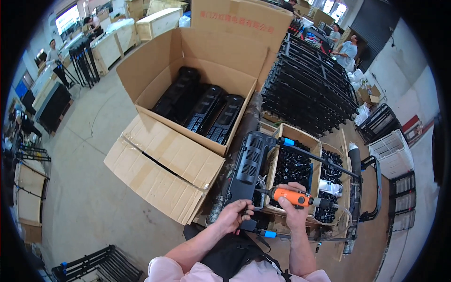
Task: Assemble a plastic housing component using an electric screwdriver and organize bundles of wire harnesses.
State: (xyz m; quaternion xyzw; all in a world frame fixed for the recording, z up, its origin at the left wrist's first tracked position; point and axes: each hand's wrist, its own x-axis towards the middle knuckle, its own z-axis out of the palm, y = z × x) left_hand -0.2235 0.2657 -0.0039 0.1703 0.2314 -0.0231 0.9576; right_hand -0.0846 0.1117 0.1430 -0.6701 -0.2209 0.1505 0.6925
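My right hand is wrapped round an orange power screwdriver, which lies nearly level with its tip pointing left toward a black plastic housing. The housing has vent slots and sits on a black tubular frame with blue pieces. At the lower end of the housing my left hand is closed, thumb and fingers together near its edge. Whatever those fingers may hold is too small to make out. Under the frame, a wooden bin holds many small black parts.
An open cardboard box with black plastic housings stands at the left. Behind the bin is a tall stack of black frames. More frames lie at the lower left. Other people are at work in the background.
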